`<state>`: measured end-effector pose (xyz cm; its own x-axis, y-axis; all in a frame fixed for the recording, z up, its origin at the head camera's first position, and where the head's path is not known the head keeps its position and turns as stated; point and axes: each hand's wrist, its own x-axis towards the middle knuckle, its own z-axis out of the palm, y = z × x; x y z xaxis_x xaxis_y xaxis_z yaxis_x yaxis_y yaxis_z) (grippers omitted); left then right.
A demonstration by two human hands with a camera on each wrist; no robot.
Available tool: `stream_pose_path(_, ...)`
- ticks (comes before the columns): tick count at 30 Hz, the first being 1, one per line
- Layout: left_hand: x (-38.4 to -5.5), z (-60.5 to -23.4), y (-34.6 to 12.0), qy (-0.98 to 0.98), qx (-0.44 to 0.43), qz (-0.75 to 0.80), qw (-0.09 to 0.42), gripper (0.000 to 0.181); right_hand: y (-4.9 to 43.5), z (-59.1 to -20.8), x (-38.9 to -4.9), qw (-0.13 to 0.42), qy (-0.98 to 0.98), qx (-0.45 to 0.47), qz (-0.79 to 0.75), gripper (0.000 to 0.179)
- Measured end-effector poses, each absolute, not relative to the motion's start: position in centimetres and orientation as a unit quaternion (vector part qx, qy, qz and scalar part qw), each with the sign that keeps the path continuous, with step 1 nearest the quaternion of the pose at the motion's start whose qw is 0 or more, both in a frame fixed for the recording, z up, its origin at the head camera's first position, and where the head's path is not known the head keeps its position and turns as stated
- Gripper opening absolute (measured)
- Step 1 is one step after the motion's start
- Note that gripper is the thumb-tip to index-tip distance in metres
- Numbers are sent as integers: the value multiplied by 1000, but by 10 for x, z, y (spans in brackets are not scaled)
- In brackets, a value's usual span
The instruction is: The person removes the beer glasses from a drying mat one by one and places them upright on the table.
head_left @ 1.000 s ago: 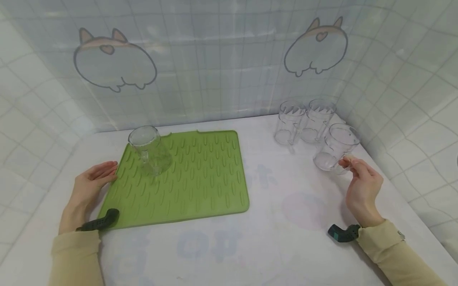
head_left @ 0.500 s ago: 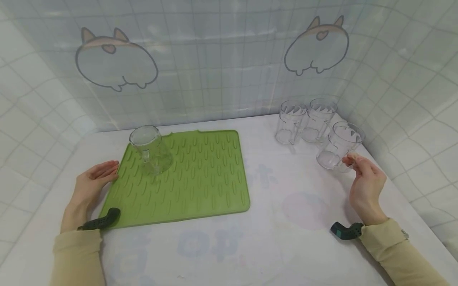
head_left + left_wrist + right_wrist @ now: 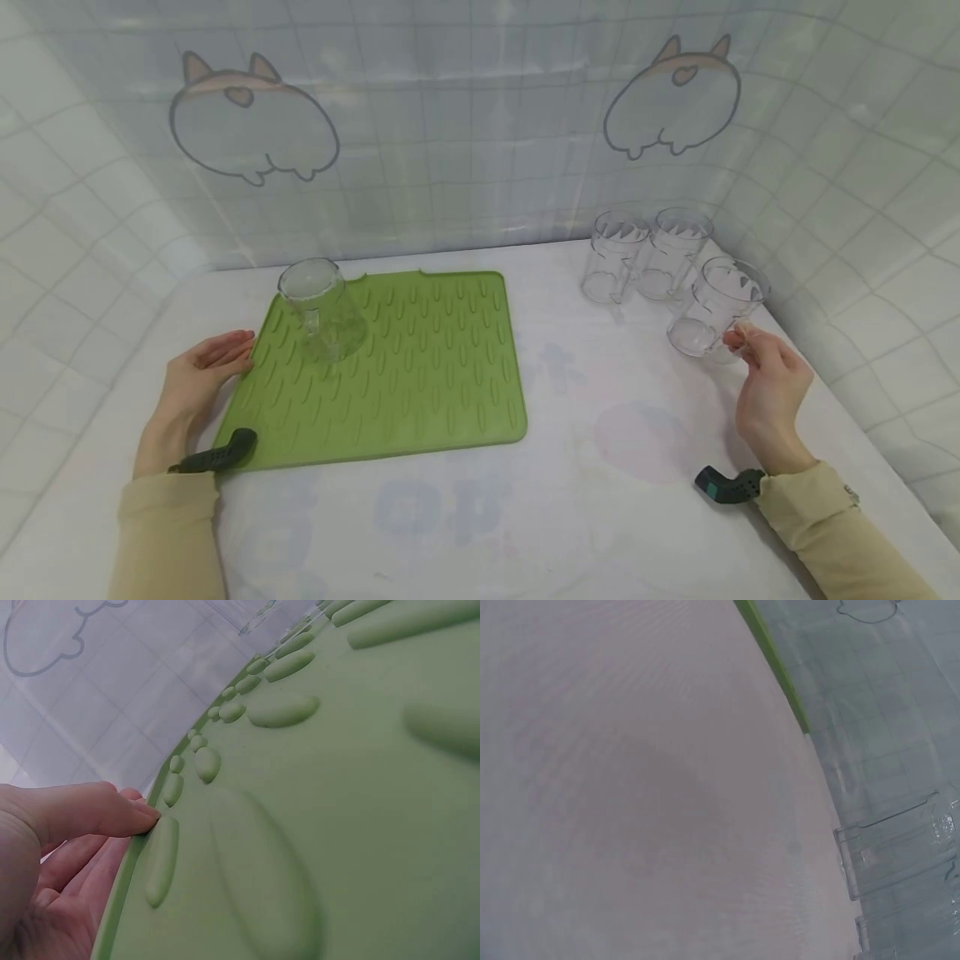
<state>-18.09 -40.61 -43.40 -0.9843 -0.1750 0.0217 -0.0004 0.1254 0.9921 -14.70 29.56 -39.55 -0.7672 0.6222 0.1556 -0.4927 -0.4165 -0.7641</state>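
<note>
A green drying mat [image 3: 420,367] with raised oval ridges lies on the left half of the table. My left hand [image 3: 197,379] is at its left edge; in the left wrist view the thumb presses on the rim, with the other fingers [image 3: 82,881] behind the edge. A clear glass mug [image 3: 330,312] stands at the mat's back left corner, its handle facing me. At the far right, my right hand [image 3: 772,387] pinches the handle of another glass mug [image 3: 712,308], which is upright at table level. The right hand is outside the right wrist view.
Two more glass mugs, one [image 3: 611,262] left of the other [image 3: 670,258], stand close together behind the held mug. A tiled-pattern sheet [image 3: 465,133] walls the back and both sides. A white cloth [image 3: 570,500] covers the table.
My right hand and its mug have shifted slightly to the right. The left hand stays at the mat's edge, and the head view has turned a little.
</note>
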Motion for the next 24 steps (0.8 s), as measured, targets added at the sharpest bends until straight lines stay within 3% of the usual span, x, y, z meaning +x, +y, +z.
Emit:
stream_pose_path(5,-182,-435,-407,-741,53,-665,71,65,297,-398,-149,370,-415,-84,827,11)
stream_pose_path(9,-181,-436,-407,-742,50,-664,76,64,298,-400,-148,430,-428,-74,792,14)
stream_pose_path(14,-180,-435,-406,-754,60,-650,73,64,287,-399,-140,522,-444,13,729,15)
stream_pose_path(17,-181,-435,-407,-760,53,-644,72,64,272,-396,-133,549,-444,75,704,16)
stream_pose_path(20,-181,-436,-407,-761,40,-643,72,63,256,-393,-126,530,-442,125,713,18)
stream_pose_path(24,-182,-440,-407,-758,28,-648,74,61,240,-400,-121,442,-447,186,755,21)
